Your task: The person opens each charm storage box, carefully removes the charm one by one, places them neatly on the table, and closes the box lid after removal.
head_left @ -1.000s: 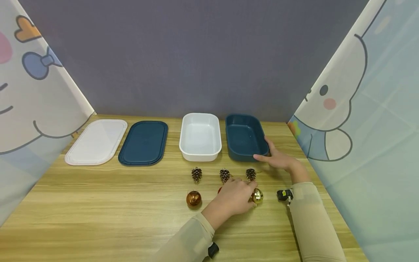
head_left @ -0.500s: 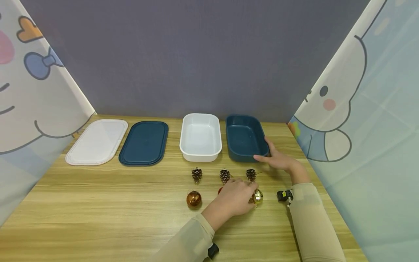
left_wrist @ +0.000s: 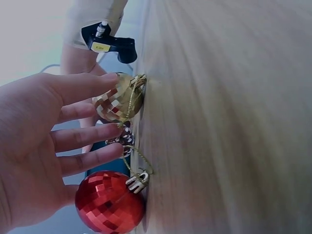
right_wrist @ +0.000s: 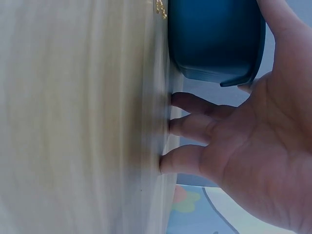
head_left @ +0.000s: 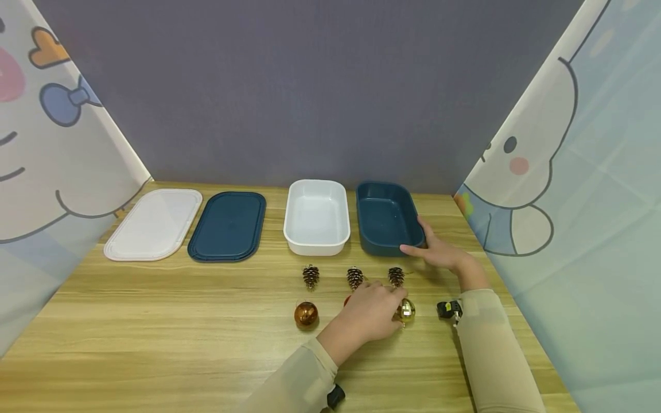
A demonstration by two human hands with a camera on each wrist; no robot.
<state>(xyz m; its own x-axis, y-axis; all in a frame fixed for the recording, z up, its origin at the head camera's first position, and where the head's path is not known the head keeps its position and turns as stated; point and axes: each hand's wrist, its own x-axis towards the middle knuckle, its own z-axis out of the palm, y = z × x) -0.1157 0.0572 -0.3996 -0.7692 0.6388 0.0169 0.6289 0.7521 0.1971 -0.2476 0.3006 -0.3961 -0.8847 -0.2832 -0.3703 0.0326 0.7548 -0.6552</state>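
Observation:
My left hand (head_left: 373,311) is low over the table, its fingers extended at a gold mirrored bauble (head_left: 407,310). In the left wrist view one fingertip overlaps that bauble, and a red faceted bauble (left_wrist: 109,202) lies close by the thumb. From the head the red one is mostly hidden behind the hand. My right hand (head_left: 438,248) is spread at the near right corner of a dark blue box (head_left: 388,250), thumb along its front wall. In the right wrist view several of its fingertips rest on the table.
Three pine cones (head_left: 311,276) lie in a row before the boxes. A copper bauble (head_left: 306,315) sits left of my left hand. The white box (head_left: 317,249) stands beside the blue one. Farther left lie a blue lid (head_left: 227,226) and a white lid (head_left: 154,225).

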